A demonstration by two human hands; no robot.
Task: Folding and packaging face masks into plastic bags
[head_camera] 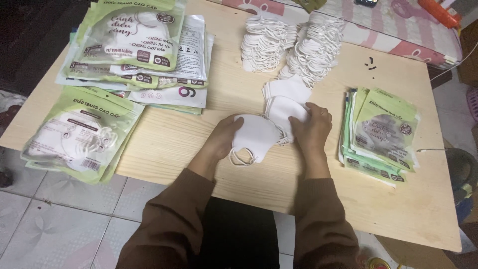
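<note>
Masks (256,135), white and folded, sit in a small bunch in the middle of the counter (199,134), close to its near edge; the left hand (222,138) has its fingers pinched on the front mask, and the right hand (311,127) has its fingers pressed on the ones behind; I think lining up the edges and tucking the loose loops in would keep them neat; open wood lies each side, before the full packs (82,132) on the left and the flat green bags (381,134) on the right.
</note>
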